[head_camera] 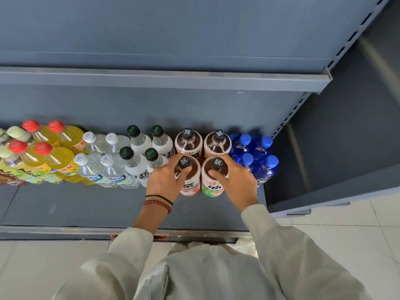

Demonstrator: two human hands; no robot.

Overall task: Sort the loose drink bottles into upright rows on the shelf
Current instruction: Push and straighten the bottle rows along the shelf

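Two brown tea bottles with black caps stand upright at the front of the grey shelf [86, 204]. My left hand [166, 178] grips the neck of the left tea bottle [190, 182]. My right hand [236, 178] grips the neck of the right tea bottle [213, 187]. Behind them stand two more tea bottles [188, 141] of the same kind. To the left, upright rows hold white bottles with dark caps [138, 167], clear water bottles [93, 167] and yellow bottles with red caps [58, 156].
Blue bottles [264, 167] stand in rows right of the tea bottles, near the shelf's right upright. An upper shelf edge [164, 80] runs overhead. White tiled floor [346, 230] lies below and to the right.
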